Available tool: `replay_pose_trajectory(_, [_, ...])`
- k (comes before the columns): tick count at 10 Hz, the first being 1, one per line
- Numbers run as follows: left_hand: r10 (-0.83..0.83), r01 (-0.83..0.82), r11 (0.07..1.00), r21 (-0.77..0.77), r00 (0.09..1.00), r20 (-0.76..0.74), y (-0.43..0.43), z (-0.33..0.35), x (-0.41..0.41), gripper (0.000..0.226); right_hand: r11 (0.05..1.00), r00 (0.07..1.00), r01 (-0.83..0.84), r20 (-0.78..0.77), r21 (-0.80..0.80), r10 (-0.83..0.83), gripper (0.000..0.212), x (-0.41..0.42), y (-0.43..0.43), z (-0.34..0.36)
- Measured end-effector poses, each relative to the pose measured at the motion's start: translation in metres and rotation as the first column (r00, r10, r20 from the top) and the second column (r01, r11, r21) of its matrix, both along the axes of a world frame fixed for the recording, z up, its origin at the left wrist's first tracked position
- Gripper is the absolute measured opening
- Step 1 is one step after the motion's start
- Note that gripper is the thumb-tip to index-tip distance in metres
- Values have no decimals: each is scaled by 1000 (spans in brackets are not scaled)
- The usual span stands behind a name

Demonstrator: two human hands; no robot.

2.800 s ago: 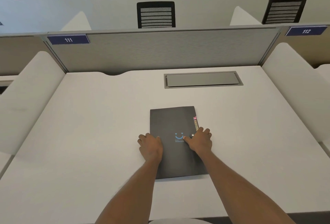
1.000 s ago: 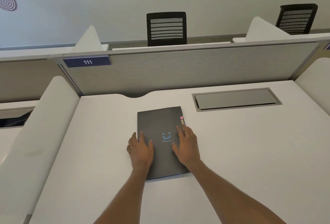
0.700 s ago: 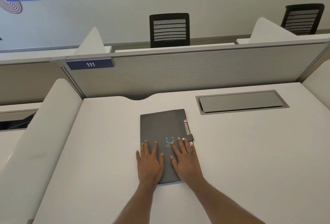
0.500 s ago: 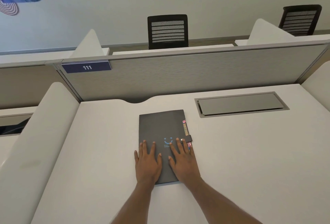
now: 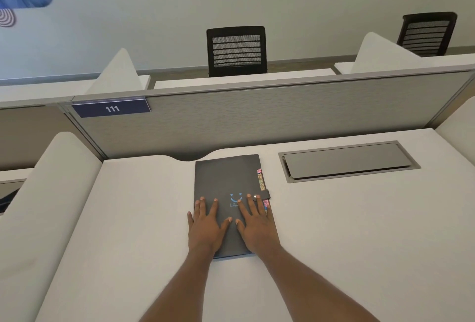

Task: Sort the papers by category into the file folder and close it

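Read "111" on the navy partition plate (image 5: 110,108). Lay shut on the white desk (image 5: 359,231): dark grey flat file folder (image 5: 226,177), blue smiley print, strap snapped. Pressed flat upon it, fingers spread: left hand (image 5: 205,226), right hand (image 5: 255,224).

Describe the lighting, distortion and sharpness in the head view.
Head view: soft, even light, faint shadows under both hands; wide-angle bending of the partition and desk edges; small print on the folder too blurred to read.
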State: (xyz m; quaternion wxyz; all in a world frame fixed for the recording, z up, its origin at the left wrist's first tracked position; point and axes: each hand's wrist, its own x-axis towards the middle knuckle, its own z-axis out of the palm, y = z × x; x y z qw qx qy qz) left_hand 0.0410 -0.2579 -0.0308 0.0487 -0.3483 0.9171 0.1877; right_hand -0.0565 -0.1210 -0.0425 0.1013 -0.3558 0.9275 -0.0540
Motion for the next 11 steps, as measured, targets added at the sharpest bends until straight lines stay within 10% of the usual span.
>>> replay_pose_trajectory(2, [-42,43,999,-13,997,63,-23,7,-22,82,1000,999,-14,35,2,14,94,-20,-13,2])
replay_pose_trajectory(5, [-106,109,994,-16,986,129,-32,14,-21,82,1000,995,16,95,1,-16,66,-23,-22,19])
replay_pose_trajectory(11, [-107,97,991,-93,988,-107,45,46,53,57,971,1000,-15,-11,-238,13,57,59,46,56])
